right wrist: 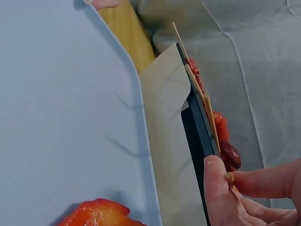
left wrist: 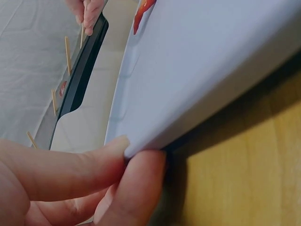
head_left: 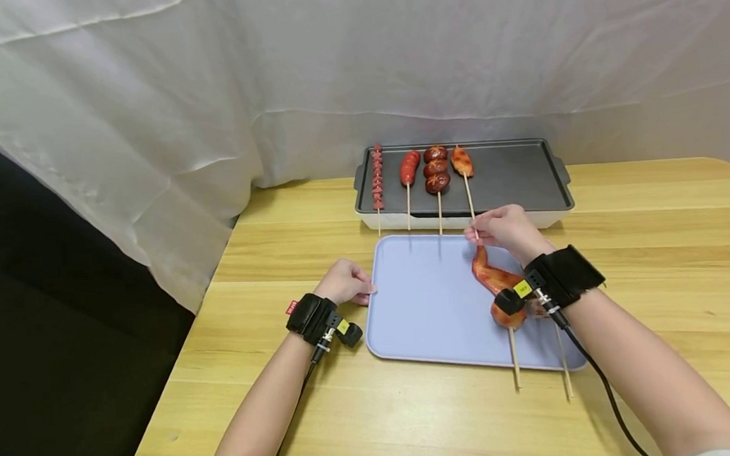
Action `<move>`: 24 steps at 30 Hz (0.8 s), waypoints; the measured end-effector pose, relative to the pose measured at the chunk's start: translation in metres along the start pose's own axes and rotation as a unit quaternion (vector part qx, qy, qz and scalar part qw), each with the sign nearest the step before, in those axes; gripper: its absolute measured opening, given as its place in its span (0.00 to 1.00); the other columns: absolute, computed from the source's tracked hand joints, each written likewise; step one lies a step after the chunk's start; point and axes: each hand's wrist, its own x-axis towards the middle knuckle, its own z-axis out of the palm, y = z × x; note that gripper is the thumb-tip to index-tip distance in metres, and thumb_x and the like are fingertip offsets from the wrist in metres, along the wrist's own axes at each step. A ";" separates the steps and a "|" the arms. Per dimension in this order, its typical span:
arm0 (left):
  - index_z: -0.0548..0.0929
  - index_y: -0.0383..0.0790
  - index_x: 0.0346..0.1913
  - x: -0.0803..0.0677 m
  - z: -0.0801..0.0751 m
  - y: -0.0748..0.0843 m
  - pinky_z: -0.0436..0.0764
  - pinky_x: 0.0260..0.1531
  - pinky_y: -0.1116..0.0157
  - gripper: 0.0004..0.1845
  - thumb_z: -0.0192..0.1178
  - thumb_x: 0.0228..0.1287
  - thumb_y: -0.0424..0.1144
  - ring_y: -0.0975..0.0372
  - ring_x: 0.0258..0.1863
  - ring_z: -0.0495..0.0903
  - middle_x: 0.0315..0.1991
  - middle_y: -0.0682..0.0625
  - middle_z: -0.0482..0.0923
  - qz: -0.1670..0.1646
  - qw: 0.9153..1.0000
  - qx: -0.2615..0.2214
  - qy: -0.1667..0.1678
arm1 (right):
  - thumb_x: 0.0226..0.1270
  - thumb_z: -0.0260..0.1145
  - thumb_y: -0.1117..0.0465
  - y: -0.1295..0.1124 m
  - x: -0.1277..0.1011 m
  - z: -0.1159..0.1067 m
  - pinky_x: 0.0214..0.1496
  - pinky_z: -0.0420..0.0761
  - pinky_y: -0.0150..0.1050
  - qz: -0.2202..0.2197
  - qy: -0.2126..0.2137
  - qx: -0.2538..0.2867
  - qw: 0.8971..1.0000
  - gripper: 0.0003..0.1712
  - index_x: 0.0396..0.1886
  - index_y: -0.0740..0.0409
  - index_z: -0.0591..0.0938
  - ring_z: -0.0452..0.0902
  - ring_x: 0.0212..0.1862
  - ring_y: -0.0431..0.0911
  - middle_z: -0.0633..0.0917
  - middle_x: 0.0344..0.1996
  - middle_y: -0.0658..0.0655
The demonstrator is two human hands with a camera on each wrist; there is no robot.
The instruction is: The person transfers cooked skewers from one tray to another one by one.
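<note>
My left hand (head_left: 345,283) pinches the left rim of a pale blue tray (head_left: 421,302), thumb above and finger below in the left wrist view. My right hand (head_left: 506,229) pinches the stick end of a skewer (head_left: 468,196) whose orange-brown meat piece (head_left: 461,161) lies on a dark grill plate (head_left: 514,172). To its left on the plate are a thin red meat skewer (head_left: 377,178), a red sausage skewer (head_left: 409,167) and a mushroom skewer (head_left: 436,169). Below my right hand, a chicken wing skewer (head_left: 487,274) and a round orange-brown skewer (head_left: 504,315) lie on the tray.
The grill's white base (head_left: 367,221) stands just beyond the tray's far edge. Another stick (head_left: 564,362) sticks out over the tray's near edge, its food partly hidden by my right wrist. A pale curtain (head_left: 391,56) hangs behind the wooden table (head_left: 279,276).
</note>
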 end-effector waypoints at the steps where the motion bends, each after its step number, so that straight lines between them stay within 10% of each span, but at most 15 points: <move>1: 0.77 0.23 0.32 0.000 0.000 0.000 0.84 0.24 0.70 0.05 0.62 0.53 0.23 0.64 0.16 0.76 0.26 0.45 0.73 0.001 1.000 0.000 0.000 | 0.70 0.53 0.61 0.000 0.000 0.000 0.58 0.76 0.41 0.001 -0.001 0.002 1.000 0.24 0.58 0.75 0.67 0.80 0.37 0.39 0.82 0.37 0.55; 24: 0.77 0.23 0.31 0.000 0.000 0.000 0.84 0.24 0.70 0.05 0.62 0.53 0.23 0.63 0.16 0.76 0.26 0.44 0.73 0.004 1.000 -0.002 -0.003 | 0.70 0.53 0.63 -0.005 0.004 0.000 0.60 0.74 0.40 0.039 -0.007 0.026 0.999 0.23 0.59 0.72 0.66 0.79 0.37 0.40 0.81 0.35 0.53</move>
